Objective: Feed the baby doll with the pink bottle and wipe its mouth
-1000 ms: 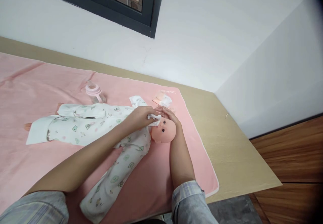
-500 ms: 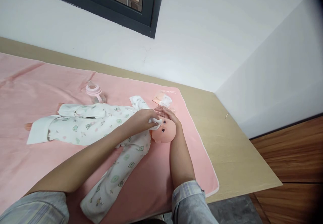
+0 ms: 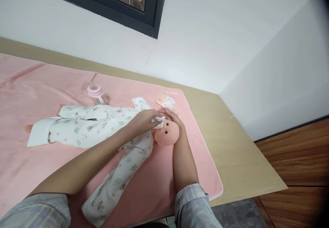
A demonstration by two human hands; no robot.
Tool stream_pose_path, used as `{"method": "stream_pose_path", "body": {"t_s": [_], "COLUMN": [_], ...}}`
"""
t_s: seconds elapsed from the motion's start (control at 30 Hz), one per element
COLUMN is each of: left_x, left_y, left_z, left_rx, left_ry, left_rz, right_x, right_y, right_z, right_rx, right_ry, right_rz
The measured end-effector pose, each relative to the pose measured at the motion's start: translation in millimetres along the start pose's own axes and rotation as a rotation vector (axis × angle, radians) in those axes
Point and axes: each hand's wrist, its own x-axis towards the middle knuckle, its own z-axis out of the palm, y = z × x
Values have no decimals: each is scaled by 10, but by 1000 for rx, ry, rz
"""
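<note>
A baby doll point(image 3: 171, 139) lies on its back on a pink mat point(image 3: 200, 159), its head toward the right. It wears a white printed sleepsuit point(image 3: 89, 135) with green and pink figures. My left hand point(image 3: 146, 119) pinches a crumpled white tissue point(image 3: 159, 122) against the doll's lower face, hiding its mouth. Against the far side of the doll's head rests my right hand point(image 3: 172, 115), fingers stretched out and holding nothing; part of the fingers is behind the head and left hand.
Beyond the doll's legs stands a pink-topped baby bottle point(image 3: 97, 93) with handles. A small printed cloth or packet point(image 3: 166, 100) lies past my right hand. The wooden tabletop point(image 3: 231, 152) shows beyond the mat, bordered by a white wall point(image 3: 195, 43) and a dark window frame point(image 3: 151, 22).
My left hand has shifted very slightly upward with the tissue, which now sits a little differently on the doll's lower face. My right hand and the doll have stayed put.
</note>
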Motion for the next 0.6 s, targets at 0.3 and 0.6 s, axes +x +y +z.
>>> {"method": "stream_pose_path", "body": {"t_s": [0.3,0.6], "left_x": [47,70], "left_y": [-229,-338], "left_z": [-305,-451], "left_rx": [24,-32], "left_ry": [53,87], "left_rz": [-76,-139], "right_x": [-77,-442], "right_y": [-252,-980], "right_z": [-14,634], "right_rx": [-85,-728], "right_ry": [-103,-325], "right_rz": [-19,-118]}}
